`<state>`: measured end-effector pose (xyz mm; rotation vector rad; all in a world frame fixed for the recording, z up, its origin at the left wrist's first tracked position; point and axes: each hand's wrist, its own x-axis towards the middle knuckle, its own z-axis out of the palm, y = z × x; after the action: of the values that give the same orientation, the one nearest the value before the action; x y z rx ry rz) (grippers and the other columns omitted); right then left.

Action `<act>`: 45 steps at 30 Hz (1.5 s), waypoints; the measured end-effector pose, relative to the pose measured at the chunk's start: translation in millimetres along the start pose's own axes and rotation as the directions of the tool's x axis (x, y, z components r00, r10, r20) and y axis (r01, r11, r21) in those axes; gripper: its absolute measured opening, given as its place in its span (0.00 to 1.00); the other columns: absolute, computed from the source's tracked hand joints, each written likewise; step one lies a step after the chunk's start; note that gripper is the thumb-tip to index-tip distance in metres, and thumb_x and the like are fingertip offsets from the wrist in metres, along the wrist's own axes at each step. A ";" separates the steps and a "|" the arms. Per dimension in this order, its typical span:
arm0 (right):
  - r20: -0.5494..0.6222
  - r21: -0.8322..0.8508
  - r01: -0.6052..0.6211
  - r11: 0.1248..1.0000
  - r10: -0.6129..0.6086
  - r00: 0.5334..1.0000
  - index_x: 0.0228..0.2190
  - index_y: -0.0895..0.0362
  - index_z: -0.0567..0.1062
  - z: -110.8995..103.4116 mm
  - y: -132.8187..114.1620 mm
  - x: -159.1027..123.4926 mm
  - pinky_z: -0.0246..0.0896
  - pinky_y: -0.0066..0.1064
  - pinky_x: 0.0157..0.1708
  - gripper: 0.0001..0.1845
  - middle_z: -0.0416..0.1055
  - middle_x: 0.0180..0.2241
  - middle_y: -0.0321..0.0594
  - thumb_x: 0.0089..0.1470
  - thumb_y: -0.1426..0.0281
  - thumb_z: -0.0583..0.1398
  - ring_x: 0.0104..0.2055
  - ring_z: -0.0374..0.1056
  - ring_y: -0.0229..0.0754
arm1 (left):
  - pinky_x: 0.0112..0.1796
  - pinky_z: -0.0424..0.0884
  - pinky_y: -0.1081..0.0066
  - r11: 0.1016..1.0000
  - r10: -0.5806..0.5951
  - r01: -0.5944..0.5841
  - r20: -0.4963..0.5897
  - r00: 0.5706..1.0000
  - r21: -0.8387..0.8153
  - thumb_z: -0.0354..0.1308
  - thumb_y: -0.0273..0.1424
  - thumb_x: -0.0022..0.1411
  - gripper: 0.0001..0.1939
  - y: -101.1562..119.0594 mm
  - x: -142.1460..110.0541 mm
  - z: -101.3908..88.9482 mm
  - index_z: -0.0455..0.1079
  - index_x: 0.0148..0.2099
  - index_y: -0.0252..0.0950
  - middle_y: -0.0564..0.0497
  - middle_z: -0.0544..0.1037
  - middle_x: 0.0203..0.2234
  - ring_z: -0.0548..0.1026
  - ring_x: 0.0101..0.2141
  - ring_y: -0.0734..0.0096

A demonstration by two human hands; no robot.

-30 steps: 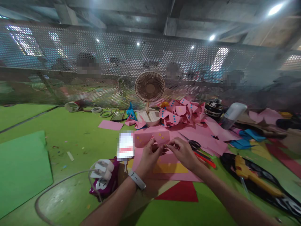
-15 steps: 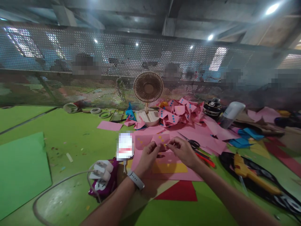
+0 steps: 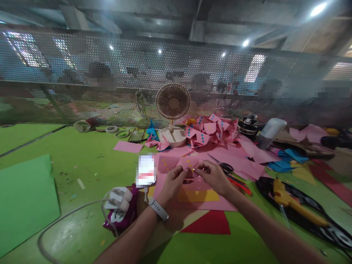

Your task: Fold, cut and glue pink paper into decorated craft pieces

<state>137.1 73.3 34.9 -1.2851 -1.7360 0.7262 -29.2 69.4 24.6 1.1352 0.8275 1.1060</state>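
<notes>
My left hand (image 3: 173,180) is closed on a pink paper piece (image 3: 189,162) marked with small yellow spots. At that paper's right side, my right hand (image 3: 215,178) pinches with thumb and forefinger; a tiny pale thing shows at the fingertips, too small to name. Another pink piece with yellow spots (image 3: 165,163) lies just left of the held one. Under both hands are a pink sheet (image 3: 229,206) and a yellow paper strip (image 3: 199,196). A red paper piece (image 3: 211,224) lies nearer me. Black-handled scissors (image 3: 227,168) rest right of my right hand, beside a red-orange handle (image 3: 241,187).
A lit phone (image 3: 146,171) and a plugged power adapter (image 3: 119,205) with its cable stand left. Behind are a small fan (image 3: 173,102) and heaped folded pink papers (image 3: 209,130). A yellow glue gun (image 3: 298,205) lies right; a green sheet (image 3: 27,201) lies far left.
Both hands stay nearly in place. The held pink paper's spots and the right fingertips have shifted very slightly; nothing has been let go.
</notes>
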 end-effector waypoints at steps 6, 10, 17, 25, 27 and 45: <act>0.025 0.035 -0.037 0.999 0.036 0.999 0.26 0.56 0.72 -0.2 -1.4 0.0 0.56 0.26 0.22 0.07 0.68 0.22 0.33 0.50 0.66 0.58 0.22 0.61 0.35 | 0.37 0.72 0.68 1.000 0.021 -0.021 0.020 1.000 0.009 0.59 0.39 0.55 0.14 0.7 -0.7 -0.5 0.66 0.27 0.34 0.53 0.71 0.25 0.73 0.30 0.70; 0.026 0.030 -0.042 0.999 0.041 0.999 0.26 0.57 0.71 0.3 -1.5 -0.1 0.56 0.26 0.21 0.07 0.69 0.23 0.35 0.50 0.66 0.58 0.23 0.62 0.35 | 0.38 0.72 0.67 0.999 0.026 -0.027 0.017 1.000 0.034 0.59 0.40 0.55 0.13 3.0 -2.0 1.1 0.67 0.29 0.34 0.51 0.73 0.27 0.74 0.32 0.68; 0.030 0.017 -0.032 0.999 0.031 0.999 0.27 0.57 0.72 2.2 1.4 -0.9 0.57 0.26 0.22 0.07 0.71 0.25 0.37 0.50 0.66 0.58 0.24 0.63 0.35 | 0.35 0.73 0.65 0.999 0.026 -0.026 -0.003 1.000 0.020 0.64 0.41 0.50 0.17 4.8 -1.6 4.2 0.62 0.25 0.34 0.54 0.69 0.22 0.74 0.31 0.68; -0.024 -0.024 -0.002 1.000 0.002 1.000 0.30 0.57 0.69 5.4 10.5 0.5 0.57 0.26 0.21 0.07 0.69 0.28 0.36 0.49 0.66 0.59 0.23 0.62 0.34 | 0.34 0.71 0.68 0.997 0.058 -0.059 0.018 0.998 0.059 0.62 0.40 0.52 0.15 -0.5 2.4 0.7 0.66 0.27 0.32 0.52 0.72 0.22 0.73 0.27 0.71; -0.066 -0.001 -0.014 1.000 0.014 0.998 0.33 0.56 0.67 5.7 14.3 1.7 0.56 0.25 0.21 0.11 0.68 0.29 0.35 0.47 0.65 0.61 0.22 0.61 0.33 | 0.34 0.71 0.69 0.995 0.072 -0.075 0.037 0.997 0.069 0.62 0.39 0.53 0.14 -0.3 2.5 0.0 0.68 0.29 0.32 0.50 0.73 0.24 0.73 0.28 0.71; 0.010 0.484 -0.109 0.868 0.119 0.993 0.41 0.55 0.62 9.5 7.4 4.2 0.61 0.26 0.20 0.23 0.64 0.26 0.29 0.44 0.64 0.64 0.20 0.64 0.31 | 0.33 0.69 0.70 0.998 -0.042 0.041 0.014 0.999 0.042 0.64 0.40 0.51 0.16 -0.1 1.5 0.2 0.71 0.36 0.32 0.45 0.78 0.30 0.75 0.31 0.68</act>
<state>131.7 79.8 25.3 -1.0409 -1.3467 1.1310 -28.6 70.8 24.6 1.1547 0.8624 1.0489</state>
